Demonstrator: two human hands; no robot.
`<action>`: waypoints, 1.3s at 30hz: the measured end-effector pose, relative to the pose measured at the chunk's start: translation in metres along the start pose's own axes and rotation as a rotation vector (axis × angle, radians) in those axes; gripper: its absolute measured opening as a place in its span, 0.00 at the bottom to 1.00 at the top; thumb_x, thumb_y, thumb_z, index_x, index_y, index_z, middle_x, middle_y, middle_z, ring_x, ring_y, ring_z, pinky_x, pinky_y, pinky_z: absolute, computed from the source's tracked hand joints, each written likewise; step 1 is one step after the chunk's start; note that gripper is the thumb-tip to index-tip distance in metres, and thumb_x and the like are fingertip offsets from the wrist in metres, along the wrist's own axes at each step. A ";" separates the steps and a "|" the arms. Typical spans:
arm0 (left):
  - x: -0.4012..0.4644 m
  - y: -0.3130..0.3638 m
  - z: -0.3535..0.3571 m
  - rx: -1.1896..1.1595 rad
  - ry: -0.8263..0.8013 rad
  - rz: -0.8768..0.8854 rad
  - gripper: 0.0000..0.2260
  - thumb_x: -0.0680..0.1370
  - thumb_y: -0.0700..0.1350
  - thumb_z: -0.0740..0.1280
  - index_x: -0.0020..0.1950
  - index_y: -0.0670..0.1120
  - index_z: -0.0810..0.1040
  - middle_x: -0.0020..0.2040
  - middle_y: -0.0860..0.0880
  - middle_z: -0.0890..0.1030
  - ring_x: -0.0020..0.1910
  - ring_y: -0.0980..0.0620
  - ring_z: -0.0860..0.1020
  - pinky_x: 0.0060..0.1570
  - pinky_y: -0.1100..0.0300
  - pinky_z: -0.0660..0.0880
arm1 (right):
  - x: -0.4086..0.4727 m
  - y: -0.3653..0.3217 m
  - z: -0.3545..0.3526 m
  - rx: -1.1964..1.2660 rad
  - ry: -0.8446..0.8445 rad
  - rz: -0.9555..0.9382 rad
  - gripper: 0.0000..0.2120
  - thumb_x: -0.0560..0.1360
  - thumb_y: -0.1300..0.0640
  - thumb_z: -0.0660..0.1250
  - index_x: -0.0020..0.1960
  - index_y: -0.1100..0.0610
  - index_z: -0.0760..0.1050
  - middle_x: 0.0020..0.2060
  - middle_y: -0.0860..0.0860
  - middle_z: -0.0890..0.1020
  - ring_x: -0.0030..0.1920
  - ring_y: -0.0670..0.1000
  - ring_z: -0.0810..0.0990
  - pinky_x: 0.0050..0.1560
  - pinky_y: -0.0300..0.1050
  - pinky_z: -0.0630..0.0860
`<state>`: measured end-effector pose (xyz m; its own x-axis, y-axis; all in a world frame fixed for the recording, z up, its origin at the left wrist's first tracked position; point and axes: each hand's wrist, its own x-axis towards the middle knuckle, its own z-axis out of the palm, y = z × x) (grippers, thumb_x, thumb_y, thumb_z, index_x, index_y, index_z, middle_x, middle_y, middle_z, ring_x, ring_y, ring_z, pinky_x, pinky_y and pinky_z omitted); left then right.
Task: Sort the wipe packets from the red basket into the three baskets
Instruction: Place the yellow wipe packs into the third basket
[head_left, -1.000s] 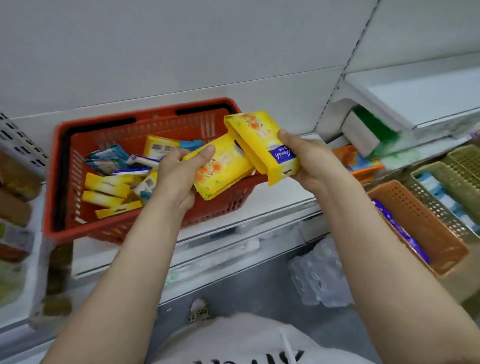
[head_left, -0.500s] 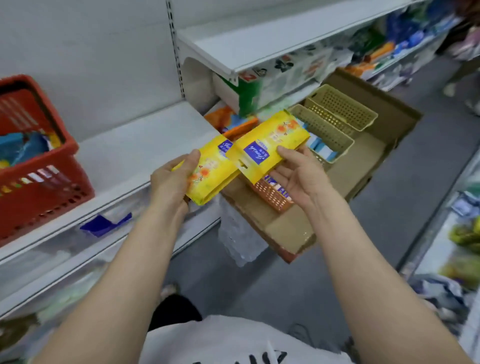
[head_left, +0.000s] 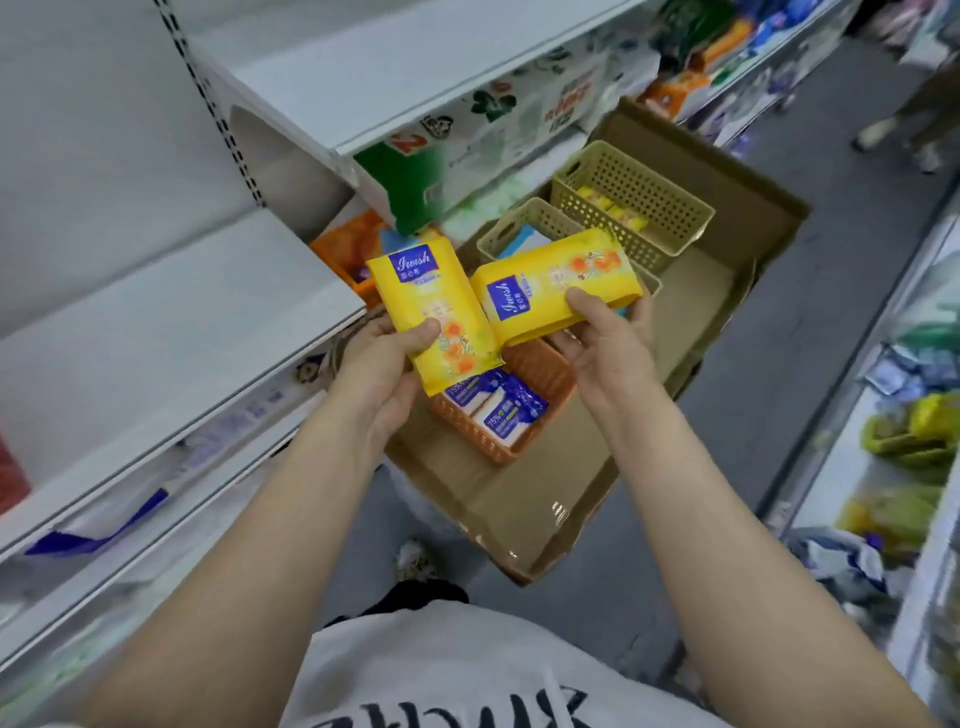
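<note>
The left hand (head_left: 382, 364) pinches one flat yellow plastic wipe packet (head_left: 431, 317) between thumb and curled fingers. The right hand (head_left: 605, 345) grips a second yellow wipe packet (head_left: 556, 293) the same way. Both are held label-up above the orange perforated basket (head_left: 540, 379), probably for reading. The matching beige perforated basket holding yellow packets (head_left: 670, 208) lies at 1 o'clock, so a forward reach is required.
</note>
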<state>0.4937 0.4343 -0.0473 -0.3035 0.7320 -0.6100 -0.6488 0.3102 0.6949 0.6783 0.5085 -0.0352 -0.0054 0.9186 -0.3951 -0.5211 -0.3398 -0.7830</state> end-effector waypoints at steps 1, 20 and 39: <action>0.007 0.000 0.009 -0.010 -0.006 -0.016 0.18 0.76 0.34 0.69 0.65 0.42 0.74 0.54 0.43 0.85 0.47 0.46 0.85 0.41 0.48 0.82 | 0.010 -0.005 -0.001 -0.011 -0.002 -0.003 0.26 0.72 0.71 0.71 0.66 0.56 0.70 0.56 0.57 0.82 0.55 0.59 0.83 0.50 0.58 0.82; 0.086 -0.042 0.138 -0.444 0.215 0.119 0.16 0.83 0.46 0.62 0.70 0.44 0.74 0.61 0.43 0.82 0.59 0.44 0.81 0.53 0.48 0.79 | 0.185 -0.063 -0.017 -0.381 -0.405 0.348 0.27 0.73 0.68 0.72 0.69 0.59 0.69 0.59 0.59 0.82 0.57 0.59 0.83 0.52 0.51 0.82; 0.057 -0.078 0.029 -0.785 0.709 0.221 0.17 0.81 0.49 0.65 0.67 0.42 0.75 0.52 0.46 0.86 0.51 0.48 0.84 0.50 0.47 0.80 | 0.247 0.016 0.060 -1.319 -0.901 0.126 0.15 0.65 0.55 0.81 0.47 0.49 0.78 0.52 0.53 0.83 0.50 0.55 0.83 0.52 0.58 0.81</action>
<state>0.5473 0.4697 -0.1254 -0.6402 0.1283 -0.7575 -0.7195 -0.4457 0.5326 0.6175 0.7416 -0.1163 -0.7158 0.5242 -0.4614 0.5858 0.0912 -0.8053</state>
